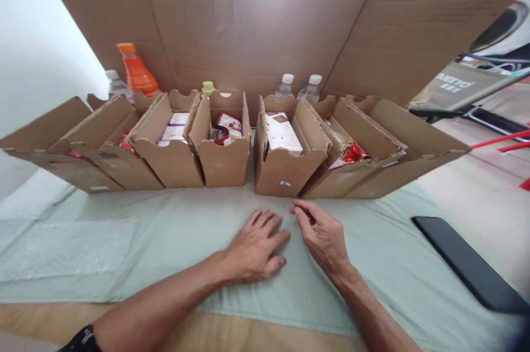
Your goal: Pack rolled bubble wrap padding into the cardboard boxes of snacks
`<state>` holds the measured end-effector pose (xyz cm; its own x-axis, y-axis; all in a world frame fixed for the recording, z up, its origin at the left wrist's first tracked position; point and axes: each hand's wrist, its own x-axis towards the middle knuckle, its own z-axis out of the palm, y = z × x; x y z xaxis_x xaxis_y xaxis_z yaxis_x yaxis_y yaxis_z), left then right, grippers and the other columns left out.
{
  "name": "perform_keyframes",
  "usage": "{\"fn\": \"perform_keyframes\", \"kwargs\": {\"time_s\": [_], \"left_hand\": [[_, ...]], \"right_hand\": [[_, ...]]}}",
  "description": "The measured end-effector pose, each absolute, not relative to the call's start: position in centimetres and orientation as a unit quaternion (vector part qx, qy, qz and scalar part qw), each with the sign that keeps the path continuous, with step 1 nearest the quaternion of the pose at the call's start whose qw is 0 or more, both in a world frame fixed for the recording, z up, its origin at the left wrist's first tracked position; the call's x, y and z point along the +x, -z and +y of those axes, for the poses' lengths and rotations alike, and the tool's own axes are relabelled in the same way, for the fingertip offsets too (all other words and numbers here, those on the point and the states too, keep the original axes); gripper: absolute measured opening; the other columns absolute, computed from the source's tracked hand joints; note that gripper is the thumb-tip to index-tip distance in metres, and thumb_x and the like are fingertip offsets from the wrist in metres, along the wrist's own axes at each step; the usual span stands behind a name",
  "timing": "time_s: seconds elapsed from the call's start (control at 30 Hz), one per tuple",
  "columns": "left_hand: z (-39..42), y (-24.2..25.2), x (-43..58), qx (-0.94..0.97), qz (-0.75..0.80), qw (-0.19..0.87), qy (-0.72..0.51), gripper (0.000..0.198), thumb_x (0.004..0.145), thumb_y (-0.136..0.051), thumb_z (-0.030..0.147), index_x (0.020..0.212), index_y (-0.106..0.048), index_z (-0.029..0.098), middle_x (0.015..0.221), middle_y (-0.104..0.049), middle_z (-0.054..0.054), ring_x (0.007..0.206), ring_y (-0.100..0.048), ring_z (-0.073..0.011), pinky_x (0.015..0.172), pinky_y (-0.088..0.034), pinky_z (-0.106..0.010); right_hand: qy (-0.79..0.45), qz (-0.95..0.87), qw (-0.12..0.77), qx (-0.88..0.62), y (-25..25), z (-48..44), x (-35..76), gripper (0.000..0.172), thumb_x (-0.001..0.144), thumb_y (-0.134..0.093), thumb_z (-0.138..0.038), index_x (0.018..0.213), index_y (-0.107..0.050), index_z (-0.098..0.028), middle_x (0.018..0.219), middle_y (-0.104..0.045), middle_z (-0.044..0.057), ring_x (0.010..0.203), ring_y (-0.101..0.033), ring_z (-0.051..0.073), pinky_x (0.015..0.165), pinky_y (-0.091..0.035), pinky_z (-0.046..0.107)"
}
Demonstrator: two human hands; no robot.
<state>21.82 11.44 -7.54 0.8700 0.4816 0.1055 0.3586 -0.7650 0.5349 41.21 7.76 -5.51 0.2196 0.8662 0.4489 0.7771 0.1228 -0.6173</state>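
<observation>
My left hand [259, 247] lies palm down on the pale green cloth [174, 252], its fingers spread and nothing in it. To its right, my right hand [325, 236] is turned on its side with thumb and forefinger brought close in a pinch; whether anything small sits between the tips cannot be seen. Just beyond both hands stands a row of cardboard boxes with open tops. Nearest are a box holding a white carton [284, 134] and a box [226, 167] with a red and white packet [231, 124] in it.
A tall cardboard panel [256, 26] rises behind the boxes. In front of it show an orange bottle [141, 73] and two clear bottles with white caps. A dark phone-like slab [467, 261] lies at right, clear plastic wrap [66, 250] at left. A folding chair [451, 87] stands beyond.
</observation>
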Motion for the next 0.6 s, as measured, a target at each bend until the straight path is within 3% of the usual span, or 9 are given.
{"fn": "perform_keyframes", "kwargs": {"time_s": [0.13, 0.2, 0.27, 0.33, 0.4, 0.47, 0.6], "left_hand": [[9.3, 6.5, 22.0, 0.949, 0.183, 0.24, -0.09, 0.07, 0.099, -0.058, 0.048, 0.157, -0.044, 0.012, 0.169, -0.036, -0.023, 0.162, -0.021, -0.0412, 0.129, -0.015, -0.068], [7.6, 6.3, 21.8, 0.953, 0.154, 0.253, -0.07, 0.075, 0.098, -0.06, 0.053, 0.158, -0.043, 0.01, 0.168, -0.035, -0.026, 0.161, -0.021, -0.0428, 0.128, -0.017, -0.068], [5.4, 7.2, 21.3, 0.956, 0.112, 0.262, -0.067, 0.07, 0.097, -0.062, 0.054, 0.152, -0.052, 0.012, 0.168, -0.037, -0.025, 0.159, -0.026, -0.0447, 0.128, -0.02, -0.068], [2.9, 9.0, 20.5, 0.954, 0.082, 0.274, -0.09, 0.048, 0.1, -0.061, 0.048, 0.14, -0.065, 0.02, 0.165, -0.045, -0.02, 0.156, -0.035, -0.0435, 0.126, -0.027, -0.065], [0.8, 10.9, 19.1, 0.938, 0.105, 0.305, -0.129, 0.032, 0.105, -0.055, 0.04, 0.129, -0.072, 0.027, 0.157, -0.057, -0.014, 0.151, -0.045, -0.0396, 0.123, -0.039, -0.058], [-0.6, 11.7, 16.9, 0.906, 0.162, 0.346, -0.181, 0.03, 0.1, -0.062, 0.038, 0.126, -0.073, 0.027, 0.149, -0.064, -0.013, 0.148, -0.05, -0.0384, 0.12, -0.045, -0.054], [-1.2, 9.0, 10.7, 0.816, 0.277, 0.403, -0.309, 0.037, 0.089, -0.07, 0.031, 0.125, -0.073, 0.022, 0.135, -0.072, -0.016, 0.139, -0.059, -0.0366, 0.111, -0.054, -0.051]], "right_hand": [[-0.066, -0.708, 0.415, -0.568, 0.2, 9.6, 35.0, 0.039, 0.099, -0.05, -0.028, 0.135, -0.065, -0.019, 0.095, -0.079, 0.002, 0.073, -0.071, 0.014, 0.074, -0.056, 0.026], [-0.065, -0.739, 0.36, -0.566, -2.9, 11.6, 32.0, 0.057, 0.098, -0.049, -0.022, 0.155, -0.046, -0.021, 0.097, -0.079, 0.001, 0.072, -0.07, 0.015, 0.075, -0.054, 0.027], [-0.047, -0.734, 0.269, -0.622, -5.7, 13.8, 29.9, 0.068, 0.097, -0.051, -0.02, 0.163, -0.033, -0.021, 0.097, -0.079, 0.003, 0.078, -0.073, 0.02, 0.076, -0.053, 0.031], [-0.012, -0.702, 0.171, -0.692, -7.7, 15.8, 28.6, 0.064, 0.098, -0.052, -0.02, 0.16, -0.037, -0.019, 0.096, -0.079, 0.008, 0.084, -0.075, 0.027, 0.075, -0.051, 0.034], [0.023, -0.674, 0.111, -0.73, -8.9, 17.2, 27.9, 0.046, 0.1, -0.05, -0.022, 0.146, -0.053, -0.017, 0.097, -0.079, 0.014, 0.089, -0.075, 0.032, 0.073, -0.048, 0.035], [0.045, -0.673, 0.098, -0.732, -9.4, 17.7, 27.6, 0.032, 0.102, -0.048, -0.022, 0.13, -0.063, -0.018, 0.1, -0.079, 0.016, 0.092, -0.075, 0.032, 0.072, -0.045, 0.034], [0.055, -0.7, 0.099, -0.706, -9.0, 15.7, 27.3, 0.022, 0.103, -0.05, -0.021, 0.118, -0.067, -0.021, 0.098, -0.08, 0.011, 0.09, -0.075, 0.027, 0.067, -0.039, 0.029]]}}
